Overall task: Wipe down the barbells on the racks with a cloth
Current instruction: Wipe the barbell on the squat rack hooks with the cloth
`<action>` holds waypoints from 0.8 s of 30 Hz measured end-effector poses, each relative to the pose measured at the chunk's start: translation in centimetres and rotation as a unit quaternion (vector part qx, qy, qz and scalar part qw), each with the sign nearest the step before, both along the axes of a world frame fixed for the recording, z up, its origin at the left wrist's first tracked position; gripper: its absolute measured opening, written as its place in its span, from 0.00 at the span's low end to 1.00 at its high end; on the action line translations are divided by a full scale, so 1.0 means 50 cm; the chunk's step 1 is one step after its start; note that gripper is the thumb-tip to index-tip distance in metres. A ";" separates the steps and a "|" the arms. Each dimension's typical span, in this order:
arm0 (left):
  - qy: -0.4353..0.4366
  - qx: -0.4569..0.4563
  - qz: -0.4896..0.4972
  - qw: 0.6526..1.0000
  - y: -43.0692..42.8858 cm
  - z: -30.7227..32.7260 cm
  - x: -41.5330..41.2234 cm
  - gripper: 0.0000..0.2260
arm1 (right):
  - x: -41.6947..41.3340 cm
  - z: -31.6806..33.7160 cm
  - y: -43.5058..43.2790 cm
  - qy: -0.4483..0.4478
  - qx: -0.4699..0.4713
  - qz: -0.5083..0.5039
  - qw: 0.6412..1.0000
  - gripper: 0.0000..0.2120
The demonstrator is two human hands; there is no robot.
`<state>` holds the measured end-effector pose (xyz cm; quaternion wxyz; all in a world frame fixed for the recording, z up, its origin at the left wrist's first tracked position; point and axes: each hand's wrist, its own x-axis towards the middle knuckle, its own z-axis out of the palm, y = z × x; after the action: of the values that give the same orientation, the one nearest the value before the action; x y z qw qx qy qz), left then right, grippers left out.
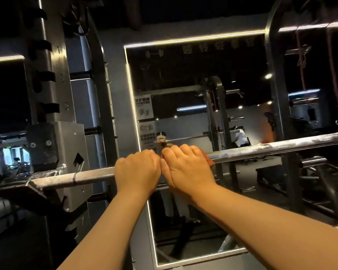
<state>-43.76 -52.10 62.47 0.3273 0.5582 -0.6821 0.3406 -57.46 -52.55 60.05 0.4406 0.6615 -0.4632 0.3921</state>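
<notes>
A steel barbell [271,148] runs across the view, lying on the rack hook at the left and rising toward the right. My left hand [138,170] grips the bar near its middle, fingers curled over the top. Touching it on the right, my right hand [185,168] wraps around the bar with an orange-brown cloth [210,160] under its palm; only a corner of the cloth shows past the hand.
The rack's left upright [53,114] with numbered notches and a bolted bracket stands close at the left. A second upright [279,94] stands at the right. A lit-edged wall mirror [183,84] straight ahead reflects the gym and a person. Horizontal pegs [313,161] stick out below the bar at right.
</notes>
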 end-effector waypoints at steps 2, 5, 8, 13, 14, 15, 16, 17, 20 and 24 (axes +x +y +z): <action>0.025 -0.001 -0.004 1.000 -0.005 -0.002 -0.002 0.14 | -0.014 0.060 0.025 0.034 0.132 0.011 0.991 0.15; 0.040 -0.022 -0.019 0.999 -0.015 -0.009 -0.003 0.17 | -0.024 0.101 0.044 0.070 0.247 -0.018 0.966 0.10; 0.036 -0.041 -0.031 0.998 -0.020 -0.012 -0.001 0.17 | -0.012 0.046 0.027 0.007 0.100 -0.031 0.995 0.15; 0.027 -0.046 -0.028 0.998 -0.022 -0.014 0.001 0.15 | -0.012 -0.031 0.000 -0.018 0.039 -0.023 0.999 0.19; 0.024 -0.047 -0.030 0.998 -0.024 -0.014 0.001 0.15 | -0.013 -0.023 0.007 -0.007 0.041 -0.021 0.999 0.18; 0.022 -0.055 -0.035 0.998 -0.029 -0.015 0.001 0.15 | -0.016 -0.006 0.017 0.002 0.054 -0.018 0.998 0.17; 0.024 -0.065 -0.041 0.997 -0.032 -0.017 0.000 0.16 | -0.021 0.022 0.032 0.007 0.087 -0.015 0.996 0.16; 0.029 -0.075 -0.048 0.996 -0.036 -0.019 0.000 0.16 | -0.028 0.057 0.040 0.028 0.146 -0.013 0.989 0.15; 0.051 -0.069 -0.050 0.995 -0.042 -0.020 0.004 0.17 | -0.021 0.112 0.044 0.042 0.272 -0.039 0.961 0.09; 0.042 -0.077 -0.037 0.995 -0.038 -0.018 0.004 0.18 | 0.016 0.026 0.018 -0.055 0.132 -0.039 0.989 0.13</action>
<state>-43.54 -54.02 61.57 0.4105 0.5192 -0.6596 0.3560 -56.68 -51.64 61.33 0.3379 0.6725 -0.5604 0.3458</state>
